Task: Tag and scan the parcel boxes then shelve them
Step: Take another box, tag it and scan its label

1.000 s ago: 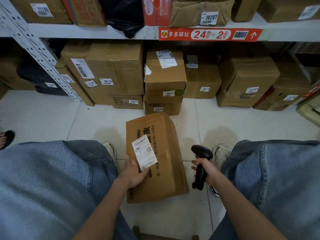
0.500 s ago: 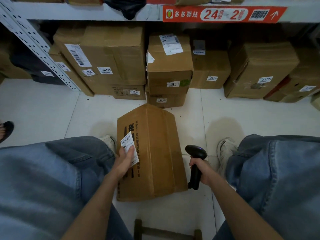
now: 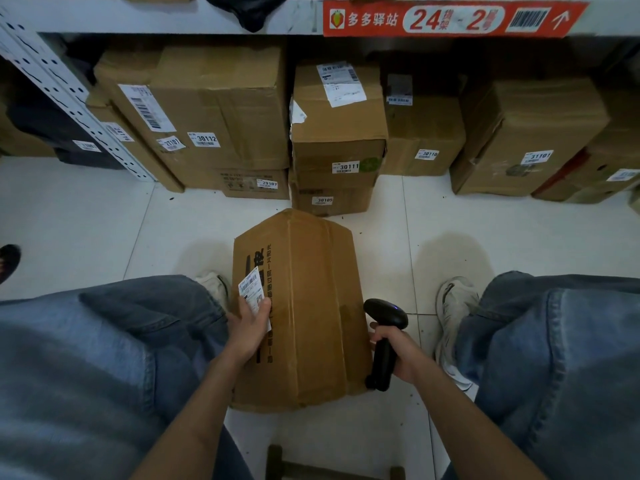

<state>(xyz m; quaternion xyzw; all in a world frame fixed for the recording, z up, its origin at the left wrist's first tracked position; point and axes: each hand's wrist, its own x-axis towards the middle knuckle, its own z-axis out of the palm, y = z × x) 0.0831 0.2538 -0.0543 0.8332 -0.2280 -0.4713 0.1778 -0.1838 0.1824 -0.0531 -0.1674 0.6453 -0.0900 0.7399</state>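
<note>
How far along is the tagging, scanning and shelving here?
Done: boxes under the shelf, like box 30111, carry number tags. In hand: the left hand holds a white label at the floor box; the right hand grips the barcode scanner beside it. Left: tagging, scanning, shelving this box.

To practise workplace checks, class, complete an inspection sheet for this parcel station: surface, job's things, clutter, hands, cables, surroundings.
Surface: white tiled floor, dark specks.
Job's things: parcel box lying on the floor between the feet, label on its left face; scanner beside its right edge.
Clutter: wooden frame at bottom edge; dark footwear far left.
Hands: left hand on the label, grip unclear; right hand grips the scanner.
Cables: nothing seen.
Surroundings: tagged boxes under shelf with red sign.
</note>
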